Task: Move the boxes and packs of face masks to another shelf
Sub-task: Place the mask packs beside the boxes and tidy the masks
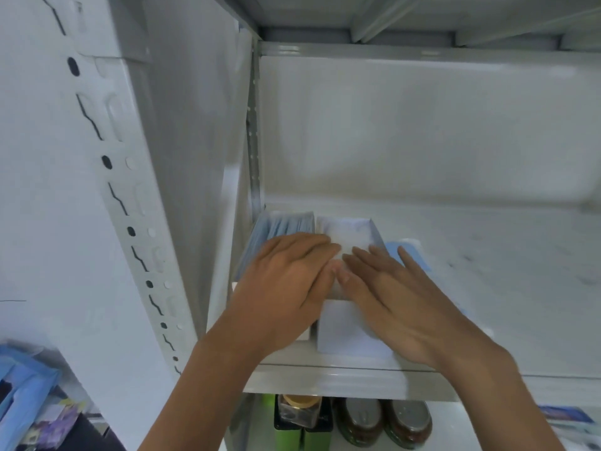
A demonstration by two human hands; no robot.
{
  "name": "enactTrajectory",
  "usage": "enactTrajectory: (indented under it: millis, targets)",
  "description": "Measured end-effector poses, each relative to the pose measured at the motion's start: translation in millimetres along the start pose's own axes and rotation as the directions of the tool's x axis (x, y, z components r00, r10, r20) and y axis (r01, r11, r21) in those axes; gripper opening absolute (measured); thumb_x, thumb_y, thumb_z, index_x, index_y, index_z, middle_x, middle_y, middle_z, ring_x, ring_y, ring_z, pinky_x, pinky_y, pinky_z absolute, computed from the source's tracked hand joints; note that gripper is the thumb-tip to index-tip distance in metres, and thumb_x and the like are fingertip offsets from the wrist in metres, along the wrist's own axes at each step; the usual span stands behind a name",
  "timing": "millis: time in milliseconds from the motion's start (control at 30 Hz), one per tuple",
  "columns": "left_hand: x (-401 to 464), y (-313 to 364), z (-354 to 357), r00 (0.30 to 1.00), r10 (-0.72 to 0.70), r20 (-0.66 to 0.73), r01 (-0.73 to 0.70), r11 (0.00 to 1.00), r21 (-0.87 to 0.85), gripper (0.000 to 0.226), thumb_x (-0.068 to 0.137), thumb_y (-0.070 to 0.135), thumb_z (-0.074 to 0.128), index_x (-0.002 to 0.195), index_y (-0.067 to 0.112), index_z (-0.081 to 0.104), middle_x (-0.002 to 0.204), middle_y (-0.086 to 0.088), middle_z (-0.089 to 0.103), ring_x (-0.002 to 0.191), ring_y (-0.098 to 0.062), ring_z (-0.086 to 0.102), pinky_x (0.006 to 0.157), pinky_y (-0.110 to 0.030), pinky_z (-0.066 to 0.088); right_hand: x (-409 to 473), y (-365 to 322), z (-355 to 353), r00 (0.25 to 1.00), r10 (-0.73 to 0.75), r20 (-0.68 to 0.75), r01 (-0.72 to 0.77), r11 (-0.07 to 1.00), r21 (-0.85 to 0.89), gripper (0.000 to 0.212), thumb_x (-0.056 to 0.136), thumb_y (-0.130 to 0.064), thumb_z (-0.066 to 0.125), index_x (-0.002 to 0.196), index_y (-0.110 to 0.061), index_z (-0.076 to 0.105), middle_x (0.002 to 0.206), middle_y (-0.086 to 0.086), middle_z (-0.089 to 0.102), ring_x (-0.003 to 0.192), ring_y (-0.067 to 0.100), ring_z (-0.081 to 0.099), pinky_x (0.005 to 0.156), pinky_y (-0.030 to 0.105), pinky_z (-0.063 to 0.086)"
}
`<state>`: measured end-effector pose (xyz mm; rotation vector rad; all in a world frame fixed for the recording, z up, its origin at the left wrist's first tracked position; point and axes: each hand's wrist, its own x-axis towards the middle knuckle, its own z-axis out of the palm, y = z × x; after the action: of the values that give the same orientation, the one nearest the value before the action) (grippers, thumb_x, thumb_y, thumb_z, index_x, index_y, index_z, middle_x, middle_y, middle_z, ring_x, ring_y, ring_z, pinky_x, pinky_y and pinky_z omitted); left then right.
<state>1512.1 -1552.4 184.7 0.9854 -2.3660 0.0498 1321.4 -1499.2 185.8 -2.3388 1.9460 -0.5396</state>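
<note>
On a white metal shelf (471, 255) stand two open boxes at the left end. The left box (279, 224) holds blue face masks. The white box (348, 333) beside it holds white masks. A flat blue pack (401, 252) lies just right of the white box. My left hand (286, 288) lies flat over the top of the left box, fingers straight and reaching onto the white box. My right hand (400, 297) rests flat on the white box's top and right side, fingers straight, partly covering the blue pack.
A white perforated upright (130, 196) stands at the left. The shelf's right part and back wall (422, 125) are bare. Jars with lids (383, 421) and a green container (302, 418) sit on the shelf below. Blue packaging (22, 392) lies at the lower left.
</note>
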Motion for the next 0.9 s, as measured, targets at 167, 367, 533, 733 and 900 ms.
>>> enactTrajectory:
  millis: [167,367,533,733,900]
  targets:
    - [3.8,0.1,5.9,0.996,-0.008,0.087,0.001,0.997,0.074,0.043,0.102,0.037,0.031,0.114,0.028,0.071,0.121,0.013,0.071,0.117,-0.009,0.061,0.115,-0.043,0.035,-4.2,6.6,-5.3,0.991,0.031,-0.127,0.007,0.958,0.288,0.052,0.099,-0.031,0.026,0.148,-0.028,0.042,0.144,-0.013,0.048,0.116,-0.022,0.024,0.122,0.035,0.018]
    - [12.5,13.5,10.8,0.997,0.079,0.014,-0.079,0.997,0.025,0.043,0.096,0.027,0.04,0.133,0.022,0.063,0.135,0.005,0.065,0.128,-0.014,0.056,0.118,-0.045,0.034,-9.2,16.2,0.2,0.943,0.106,-0.314,-0.039,0.977,0.212,0.056,0.088,-0.02,0.029,0.139,-0.02,0.053,0.119,-0.006,0.062,0.11,-0.001,0.044,0.116,0.011,0.007]
    - [40.6,32.7,10.4,0.939,0.126,0.32,-0.043,0.966,-0.253,0.055,0.089,0.002,0.047,0.139,0.021,0.059,0.144,0.003,0.059,0.133,-0.017,0.051,0.114,-0.043,0.039,-4.8,14.5,8.9,0.856,0.364,-0.368,-0.105,0.818,0.565,0.066,0.083,-0.023,0.028,0.147,-0.027,0.04,0.132,-0.007,0.057,0.118,0.012,0.052,0.102,0.03,0.042]
    - [49.6,27.6,7.2,0.904,0.039,0.425,-0.022,0.999,-0.044,0.043,0.099,0.022,0.036,0.135,0.038,0.055,0.126,0.006,0.061,0.113,-0.017,0.054,0.102,-0.043,0.037,-5.8,17.8,15.8,0.863,0.389,-0.323,-0.127,0.784,0.607,0.064,0.083,-0.025,0.026,0.146,-0.029,0.038,0.137,-0.005,0.053,0.121,0.017,0.051,0.103,0.039,0.043]
    - [54.3,35.5,9.1,0.913,-0.072,0.402,0.018,0.991,0.136,0.046,0.103,0.054,0.028,0.072,0.036,0.057,0.097,0.002,0.055,0.097,-0.022,0.052,0.095,-0.048,0.037,-5.3,15.5,17.7,0.854,0.394,-0.34,-0.113,0.778,0.618,0.063,0.084,-0.022,0.026,0.145,-0.026,0.038,0.135,-0.003,0.051,0.121,0.018,0.05,0.105,0.045,0.041]
